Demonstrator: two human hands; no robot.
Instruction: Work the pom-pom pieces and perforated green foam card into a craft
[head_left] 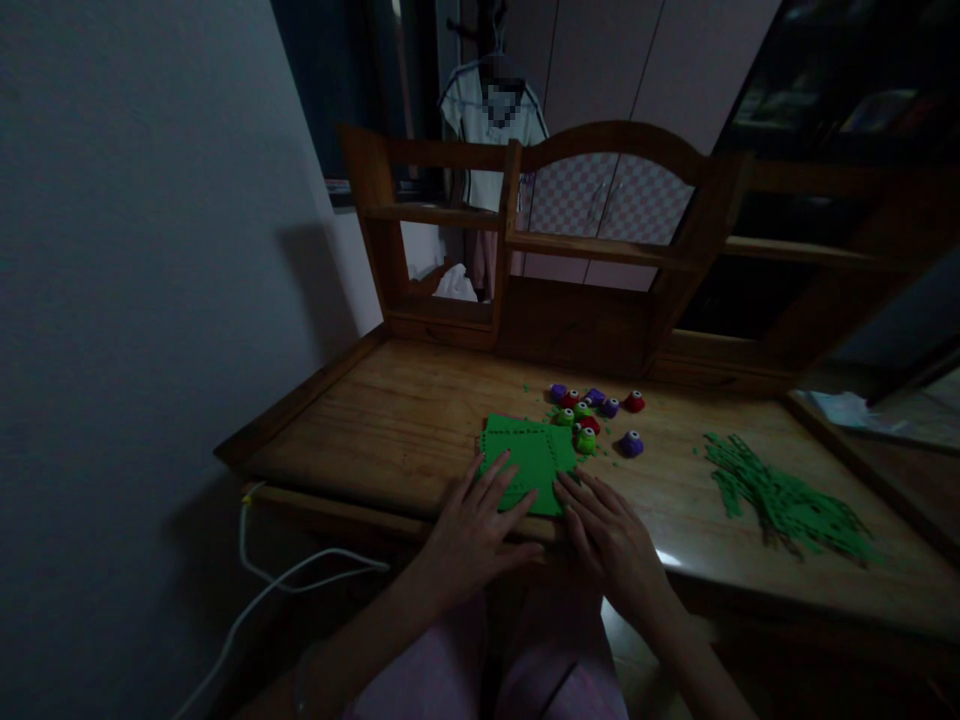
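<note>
Green sheets [529, 455] with rows of small punched marks lie stacked at the front edge of the wooden desk. My left hand [480, 525] rests on their left side, fingers stretched out and spread over the sheet. At the right edge of the sheets, my right hand [606, 520] lies with its fingers extended, touching the border. Just behind the sheets sit several small purple, red and green pieces with eye-like white dots, among them a green one [586, 441] and a purple one [631, 443]. Tiny green bits are scattered around them.
A heap of green cut strips [787, 500] lies on the right of the desk [375, 430]. A wooden shelf unit [600, 250] stands along the back. White cables [300, 580] hang at the left front. A shirt [487, 120] hangs behind the shelf.
</note>
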